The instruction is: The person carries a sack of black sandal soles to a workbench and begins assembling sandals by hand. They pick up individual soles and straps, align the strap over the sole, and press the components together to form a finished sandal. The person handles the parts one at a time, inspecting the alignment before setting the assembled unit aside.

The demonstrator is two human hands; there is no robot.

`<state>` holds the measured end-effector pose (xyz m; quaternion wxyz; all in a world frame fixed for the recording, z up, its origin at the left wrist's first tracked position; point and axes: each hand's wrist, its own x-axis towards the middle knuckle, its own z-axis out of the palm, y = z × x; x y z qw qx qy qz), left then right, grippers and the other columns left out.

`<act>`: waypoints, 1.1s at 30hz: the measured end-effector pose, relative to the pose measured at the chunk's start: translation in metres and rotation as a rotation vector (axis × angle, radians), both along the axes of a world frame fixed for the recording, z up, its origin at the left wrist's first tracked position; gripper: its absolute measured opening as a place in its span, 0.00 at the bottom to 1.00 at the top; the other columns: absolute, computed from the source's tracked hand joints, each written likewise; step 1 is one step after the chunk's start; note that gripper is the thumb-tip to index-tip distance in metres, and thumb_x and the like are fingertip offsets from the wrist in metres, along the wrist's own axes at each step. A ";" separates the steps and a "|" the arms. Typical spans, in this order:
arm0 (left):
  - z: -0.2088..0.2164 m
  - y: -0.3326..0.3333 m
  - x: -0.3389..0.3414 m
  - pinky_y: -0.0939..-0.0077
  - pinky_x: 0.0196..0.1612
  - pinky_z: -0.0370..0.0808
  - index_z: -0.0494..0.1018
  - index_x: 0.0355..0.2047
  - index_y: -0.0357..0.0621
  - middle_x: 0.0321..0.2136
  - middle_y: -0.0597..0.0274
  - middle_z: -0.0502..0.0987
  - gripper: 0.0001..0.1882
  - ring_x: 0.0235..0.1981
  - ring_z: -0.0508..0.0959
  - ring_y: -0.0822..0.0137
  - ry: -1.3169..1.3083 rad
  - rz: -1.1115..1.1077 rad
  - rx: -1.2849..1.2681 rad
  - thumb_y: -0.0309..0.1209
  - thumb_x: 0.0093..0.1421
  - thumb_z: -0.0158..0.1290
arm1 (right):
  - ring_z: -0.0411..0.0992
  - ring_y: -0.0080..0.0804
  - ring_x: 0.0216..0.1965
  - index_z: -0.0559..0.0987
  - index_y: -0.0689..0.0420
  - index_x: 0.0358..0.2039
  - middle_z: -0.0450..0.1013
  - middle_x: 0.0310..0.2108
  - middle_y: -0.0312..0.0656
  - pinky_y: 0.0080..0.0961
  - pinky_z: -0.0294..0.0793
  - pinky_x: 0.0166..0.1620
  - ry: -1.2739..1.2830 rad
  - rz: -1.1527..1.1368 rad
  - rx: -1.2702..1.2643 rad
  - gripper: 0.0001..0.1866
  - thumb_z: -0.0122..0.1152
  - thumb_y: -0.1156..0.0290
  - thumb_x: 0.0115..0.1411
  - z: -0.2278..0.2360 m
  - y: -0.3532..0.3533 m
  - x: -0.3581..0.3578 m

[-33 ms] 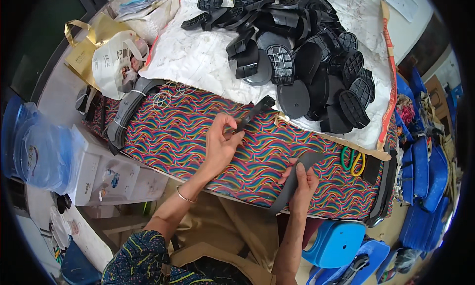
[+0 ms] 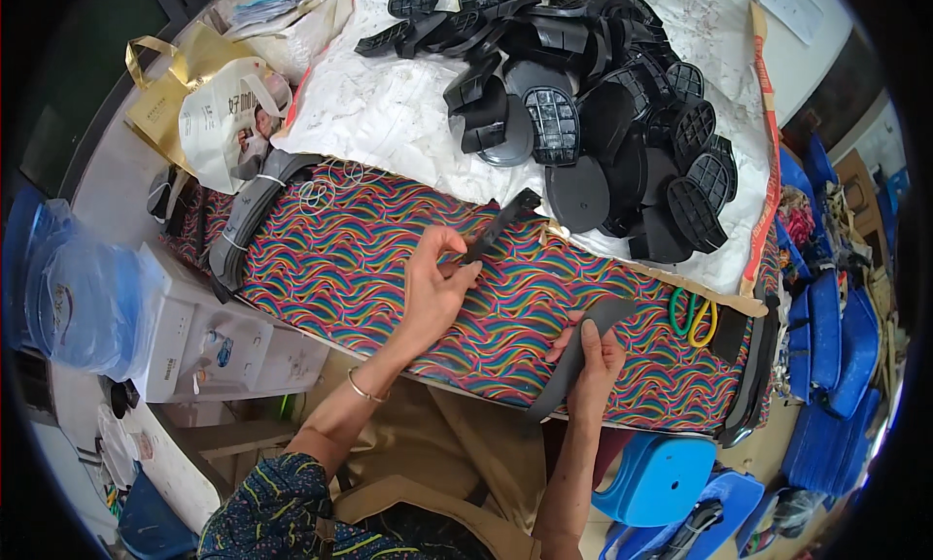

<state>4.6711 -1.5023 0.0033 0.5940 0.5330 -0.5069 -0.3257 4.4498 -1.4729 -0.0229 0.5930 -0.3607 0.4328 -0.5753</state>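
My left hand (image 2: 434, 286) pinches a narrow black strip (image 2: 505, 222) between thumb and fingers over the patterned cloth. The strip's far end reaches the edge of the white sheet. To the right, my right hand (image 2: 589, 364) grips a wider dark grey strip (image 2: 556, 385), which curves up past the thumb and hangs toward the near table edge. Beyond both hands lies a heap of black shoe soles and heel pieces (image 2: 577, 196), several with a grid-like tread facing up.
Scissors with green and yellow handles (image 2: 693, 317) lie right of my right hand. A tied bundle of grey strips (image 2: 240, 232) and loose wire loops (image 2: 314, 197) are at left. Bags (image 2: 219, 123) stand behind them. A blue stool (image 2: 659, 479) is below the near edge.
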 end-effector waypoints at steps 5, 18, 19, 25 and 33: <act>-0.012 0.050 -0.010 0.77 0.42 0.74 0.61 0.49 0.40 0.39 0.60 0.70 0.22 0.41 0.74 0.72 -0.055 0.042 0.077 0.16 0.56 0.54 | 0.71 0.23 0.19 0.76 0.63 0.43 0.73 0.22 0.39 0.18 0.69 0.24 0.046 0.015 -0.003 0.13 0.50 0.66 0.68 0.004 0.001 0.004; 0.040 0.038 0.032 0.70 0.43 0.71 0.78 0.39 0.34 0.40 0.52 0.73 0.15 0.42 0.74 0.57 -1.007 0.077 -0.169 0.28 0.51 0.62 | 0.69 0.22 0.20 0.75 0.63 0.46 0.72 0.23 0.38 0.18 0.69 0.25 -0.115 0.035 0.005 0.13 0.50 0.69 0.67 0.005 -0.001 -0.004; 0.034 0.035 0.038 0.70 0.42 0.71 0.77 0.41 0.35 0.40 0.52 0.72 0.16 0.40 0.74 0.58 -0.907 0.020 -0.078 0.27 0.51 0.62 | 0.69 0.23 0.20 0.75 0.63 0.46 0.72 0.23 0.38 0.19 0.69 0.25 -0.150 0.040 0.011 0.13 0.50 0.70 0.67 0.010 -0.001 -0.007; 0.025 0.039 0.062 0.72 0.31 0.72 0.66 0.59 0.42 0.33 0.57 0.71 0.33 0.27 0.72 0.68 -0.356 -0.229 0.423 0.21 0.51 0.59 | 0.62 0.19 0.13 0.70 0.62 0.52 0.67 0.16 0.36 0.16 0.60 0.14 0.086 -0.234 -0.094 0.17 0.51 0.68 0.66 0.082 0.024 -0.061; 0.007 0.029 0.055 0.66 0.37 0.70 0.70 0.56 0.44 0.24 0.56 0.72 0.36 0.31 0.73 0.59 -1.083 -0.102 0.199 0.41 0.46 0.67 | 0.58 0.16 0.11 0.73 0.59 0.46 0.65 0.15 0.33 0.14 0.52 0.14 0.520 -0.162 -0.052 0.11 0.49 0.69 0.66 0.079 0.037 -0.047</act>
